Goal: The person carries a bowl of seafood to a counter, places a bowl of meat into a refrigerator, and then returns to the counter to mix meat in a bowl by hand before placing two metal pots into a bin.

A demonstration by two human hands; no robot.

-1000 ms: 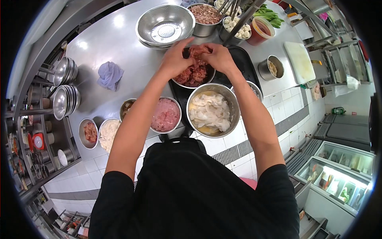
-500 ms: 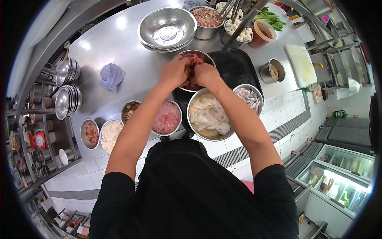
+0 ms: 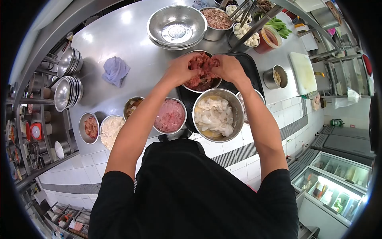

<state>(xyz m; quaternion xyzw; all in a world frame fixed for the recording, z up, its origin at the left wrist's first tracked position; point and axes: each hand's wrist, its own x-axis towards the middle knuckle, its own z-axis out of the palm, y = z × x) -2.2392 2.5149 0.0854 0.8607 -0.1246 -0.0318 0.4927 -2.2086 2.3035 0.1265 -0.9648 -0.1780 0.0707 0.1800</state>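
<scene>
Raw red meat (image 3: 203, 65) is bunched up between my two hands, above and inside a round metal bowl (image 3: 218, 84). My left hand (image 3: 182, 71) grips it from the left, fingers curled into the pieces. From the other side my right hand (image 3: 231, 68) holds the same meat with its fingertips sunk in. The bowl stands partly on a black tray (image 3: 246, 65). Just nearer to me is a metal bowl (image 3: 240, 115) of pale, whitish sliced food (image 3: 215, 115). Left of that sits a bowl of pink minced meat (image 3: 170, 115).
Stacked colanders (image 3: 177, 26) stand behind the meat bowl. A blue cloth (image 3: 115, 71) lies on the steel table (image 3: 139, 59). A metal pot (image 3: 270, 79) and a white cutting board (image 3: 303, 73) are at right. Slanting metal bars (image 3: 256, 28) cross the back right.
Both hands have lifted meat higher from the bowl and now hold it between them; the right hand has moved rightward. The whole view has shifted slightly.
</scene>
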